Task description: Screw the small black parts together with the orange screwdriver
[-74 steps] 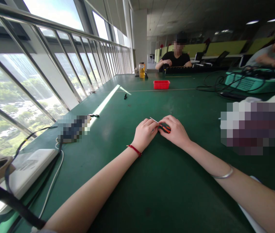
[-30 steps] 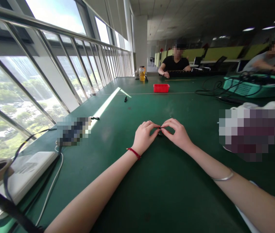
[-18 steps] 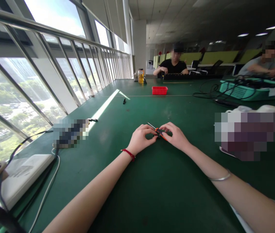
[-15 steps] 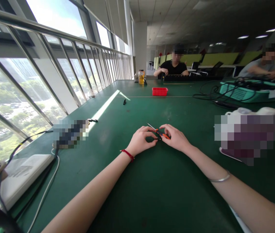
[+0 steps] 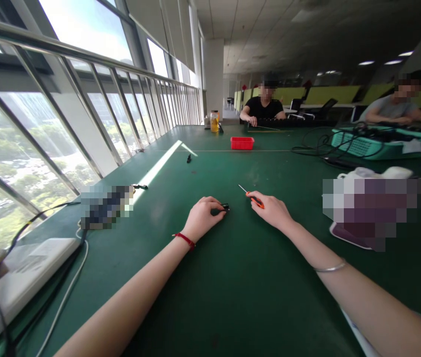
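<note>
In my right hand (image 5: 273,210) is a screwdriver (image 5: 257,200) with an orange and black handle; its thin metal shaft points away and to the left. My left hand (image 5: 203,216) pinches a small black part (image 5: 225,206) between thumb and fingertips, just above or on the green tabletop (image 5: 233,277). What kind of part it is, I cannot make out. A gap separates the two hands, and the screwdriver's tip does not touch the part.
A red bin (image 5: 242,143) stands farther back, with a small black piece (image 5: 188,158) to its left. A teal basket (image 5: 366,148) of cables sits at the right. At the left lies a white power strip (image 5: 28,282). Two people sit across the table.
My hands have come apart: the left moved left with the black part, and the right holds the screwdriver away from it. Before, both hands met around the screwdriver and the part.
</note>
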### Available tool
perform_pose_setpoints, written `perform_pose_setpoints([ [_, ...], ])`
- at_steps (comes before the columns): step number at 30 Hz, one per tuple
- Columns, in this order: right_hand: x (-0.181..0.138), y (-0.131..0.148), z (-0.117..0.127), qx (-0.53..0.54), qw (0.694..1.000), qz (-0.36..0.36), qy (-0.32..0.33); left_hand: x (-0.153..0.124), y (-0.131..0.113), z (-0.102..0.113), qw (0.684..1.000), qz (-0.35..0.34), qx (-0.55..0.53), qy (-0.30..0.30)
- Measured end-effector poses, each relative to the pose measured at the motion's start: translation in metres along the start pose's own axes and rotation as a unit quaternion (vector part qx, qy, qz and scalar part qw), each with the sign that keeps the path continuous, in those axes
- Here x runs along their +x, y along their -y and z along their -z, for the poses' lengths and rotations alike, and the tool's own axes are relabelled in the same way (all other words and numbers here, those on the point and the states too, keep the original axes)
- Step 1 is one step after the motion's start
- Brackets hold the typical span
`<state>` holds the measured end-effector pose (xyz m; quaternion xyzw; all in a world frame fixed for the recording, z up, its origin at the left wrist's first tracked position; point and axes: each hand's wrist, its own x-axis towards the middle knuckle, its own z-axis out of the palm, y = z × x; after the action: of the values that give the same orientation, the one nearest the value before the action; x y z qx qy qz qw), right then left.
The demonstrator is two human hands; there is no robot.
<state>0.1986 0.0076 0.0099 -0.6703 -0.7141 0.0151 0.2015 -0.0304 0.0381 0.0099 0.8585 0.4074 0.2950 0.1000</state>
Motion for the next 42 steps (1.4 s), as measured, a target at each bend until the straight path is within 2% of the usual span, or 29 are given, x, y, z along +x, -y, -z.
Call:
perform_pose_setpoints([
  [3,0.0,0.001,0.0,-0.025,1.0,0.002,0.017,-0.015,0.025,0.031,0.995,0.072,0.064,-0.026],
  [7,0.0,0.003,-0.002,-0.051,0.998,0.021,0.028,-0.042,0.068,0.073,0.955,0.232,0.16,-0.088],
  [9,0.0,0.003,-0.003,-0.052,0.998,0.021,0.03,-0.052,0.082,0.086,0.936,0.28,0.19,-0.1],
  [12,0.0,0.002,-0.003,-0.056,0.998,0.022,0.03,-0.058,0.088,0.094,0.91,0.324,0.236,-0.105],
  [18,0.0,0.001,-0.003,-0.054,0.998,0.028,0.034,-0.056,0.082,0.093,0.885,0.347,0.291,-0.106],
  [25,0.0,0.001,-0.005,-0.063,0.997,0.037,0.038,-0.061,0.083,0.104,0.894,0.324,0.271,-0.15],
  [30,-0.001,0.003,-0.006,-0.077,0.996,0.038,0.032,-0.062,0.094,0.108,0.89,0.363,0.242,-0.133],
  [42,-0.002,0.005,-0.005,-0.06,0.997,0.024,0.036,-0.062,0.098,0.105,0.895,0.38,0.202,-0.122],
])
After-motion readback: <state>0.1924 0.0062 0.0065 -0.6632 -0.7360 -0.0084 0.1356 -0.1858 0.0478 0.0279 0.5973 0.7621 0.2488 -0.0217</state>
